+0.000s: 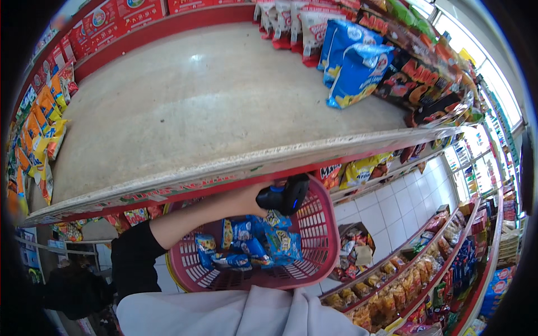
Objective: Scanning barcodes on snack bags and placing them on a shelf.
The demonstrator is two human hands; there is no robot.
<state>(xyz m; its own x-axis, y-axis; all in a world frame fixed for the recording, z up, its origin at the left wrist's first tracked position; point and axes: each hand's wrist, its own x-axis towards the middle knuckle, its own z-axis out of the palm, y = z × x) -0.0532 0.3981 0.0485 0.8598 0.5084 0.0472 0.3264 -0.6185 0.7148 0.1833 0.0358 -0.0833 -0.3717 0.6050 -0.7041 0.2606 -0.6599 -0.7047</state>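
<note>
My left hand (259, 202) reaches in from the left over a pink plastic basket (330, 235), just below the shelf edge. A black device (290, 195) with a small blue light is at this hand. It covers most of the fingers, so I cannot tell whether it is worn or gripped. Several blue snack packets (256, 250) lie loosely piled in the basket, some right beneath the hand. My right hand is out of view. Above the basket spans a wide grey shelf board (189, 109) with a worn white front edge.
Blue chip bags (357, 75) and dark snack bags (420, 80) stand at the shelf's right; orange and yellow packets (42, 138) line its left. Red boxes (96, 25) are behind. A carton of small packets (355, 252) sits on the tiled floor (378, 206) beside a stocked rack (399, 290).
</note>
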